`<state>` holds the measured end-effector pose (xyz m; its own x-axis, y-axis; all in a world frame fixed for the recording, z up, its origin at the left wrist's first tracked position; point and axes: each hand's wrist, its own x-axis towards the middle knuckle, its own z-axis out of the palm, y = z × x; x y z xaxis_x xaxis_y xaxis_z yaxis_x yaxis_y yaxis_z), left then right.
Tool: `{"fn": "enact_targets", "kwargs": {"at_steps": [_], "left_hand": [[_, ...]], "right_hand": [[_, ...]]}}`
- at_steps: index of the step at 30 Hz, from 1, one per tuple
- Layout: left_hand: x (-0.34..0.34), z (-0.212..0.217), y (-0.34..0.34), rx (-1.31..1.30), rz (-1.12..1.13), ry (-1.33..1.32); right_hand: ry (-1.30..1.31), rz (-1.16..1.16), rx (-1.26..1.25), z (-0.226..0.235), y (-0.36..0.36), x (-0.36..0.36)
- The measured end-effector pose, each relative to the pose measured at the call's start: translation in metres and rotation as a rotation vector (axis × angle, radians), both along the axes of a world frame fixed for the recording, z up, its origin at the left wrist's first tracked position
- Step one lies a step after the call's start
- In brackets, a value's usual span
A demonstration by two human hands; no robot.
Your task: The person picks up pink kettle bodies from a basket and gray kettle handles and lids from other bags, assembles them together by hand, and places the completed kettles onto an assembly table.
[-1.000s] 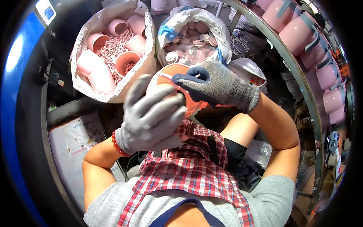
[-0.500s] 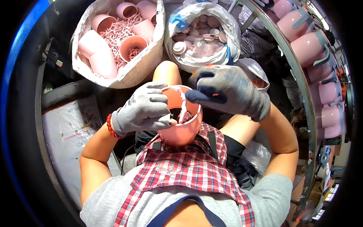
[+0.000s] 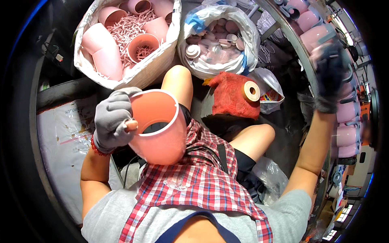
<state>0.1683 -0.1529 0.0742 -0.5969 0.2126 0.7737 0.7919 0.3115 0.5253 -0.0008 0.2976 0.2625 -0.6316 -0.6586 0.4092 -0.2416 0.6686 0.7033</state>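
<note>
My left hand (image 3: 114, 119), in a grey glove with a bare thumb tip, grips the rim of a pink plastic shell (image 3: 166, 148). The shell is a tapered, cup-like piece, tilted above my lap, its wide mouth facing me and a round hole in its bottom. My right hand (image 3: 330, 75), in a dark-palmed glove, reaches far right over a row of pink kettle-like bodies (image 3: 314, 37) with grey handles. Motion smears its fingers, so I cannot make out whether it holds anything.
Ahead on the left, a white sack (image 3: 94, 77) holds pink shells and curly pink trimmings (image 3: 125, 30). Beside it, a white bag (image 3: 188, 60) contains small pink and white parts. A red cloth-covered block (image 3: 229, 97) with a cream ring (image 3: 251, 91) stands beyond my knees. A metal rail (image 3: 298, 50) borders the right.
My right hand has left the shell's rim and swung far right, uncovering the red block. The pale strip at the rim is gone. My left hand has brought the shell left and closer.
</note>
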Motion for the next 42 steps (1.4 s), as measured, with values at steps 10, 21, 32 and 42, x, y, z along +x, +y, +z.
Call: {"fn": "enact_targets", "kwargs": {"at_steps": [10,21,32,42], "left_hand": [[-0.063,-0.061,0.086,0.62,-0.594,-0.572],[-0.072,-0.105,0.103,0.625,-0.395,-1.267],[-0.134,-0.17,0.071,0.654,-1.095,-1.44],[-0.113,-0.161,0.054,0.385,-0.621,-1.34]], "right_hand": [[-1.374,0.774,-1.144,-0.019,-0.219,0.005],[-1.26,-0.097,-1.522,-0.154,0.056,0.125],[-0.757,-1.553,-0.947,-0.371,0.187,0.48],[-1.16,-1.867,-0.906,-0.371,0.166,0.459]]}}
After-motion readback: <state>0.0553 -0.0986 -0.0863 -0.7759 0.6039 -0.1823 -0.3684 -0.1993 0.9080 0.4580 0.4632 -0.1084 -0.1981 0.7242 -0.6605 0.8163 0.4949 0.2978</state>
